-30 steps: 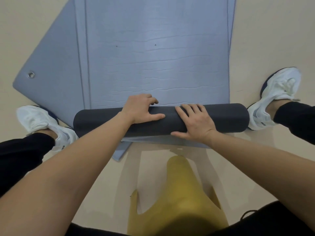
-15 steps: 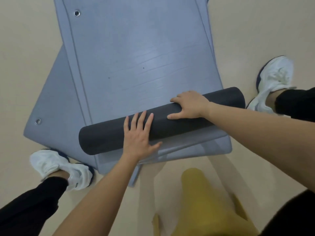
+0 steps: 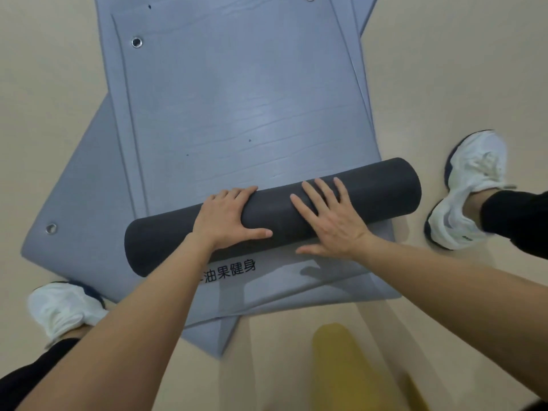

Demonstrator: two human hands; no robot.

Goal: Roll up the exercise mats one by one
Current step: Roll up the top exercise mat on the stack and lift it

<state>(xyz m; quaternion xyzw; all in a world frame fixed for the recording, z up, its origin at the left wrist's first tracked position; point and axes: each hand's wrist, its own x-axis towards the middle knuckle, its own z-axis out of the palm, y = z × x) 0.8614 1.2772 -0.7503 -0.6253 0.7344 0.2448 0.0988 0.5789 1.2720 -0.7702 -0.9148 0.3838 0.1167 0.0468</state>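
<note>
A blue-grey exercise mat (image 3: 237, 93) lies flat on the floor, its near end wound into a dark grey roll (image 3: 382, 188) that runs slantwise, right end farther away. My left hand (image 3: 228, 218) grips the roll left of its middle, fingers curled over the far side and thumb along the near side. My right hand (image 3: 329, 221) presses flat on top of the roll to the right, fingers spread. Under the top mat lie more blue-grey mats (image 3: 77, 203), turned at an angle; one beneath the roll carries black printed characters (image 3: 231, 269).
My white shoes stand on the beige floor, the left shoe (image 3: 63, 310) at the lower left and the right shoe (image 3: 468, 188) close to the roll's right end. Metal eyelets (image 3: 136, 42) sit in the mats' corners. A yellow garment (image 3: 350, 369) hangs below.
The roll has moved farther along the mat, uncovering printed characters on the mat beneath. My left hand went from flat to gripping the roll; my right hand went from gripping to pressing flat.
</note>
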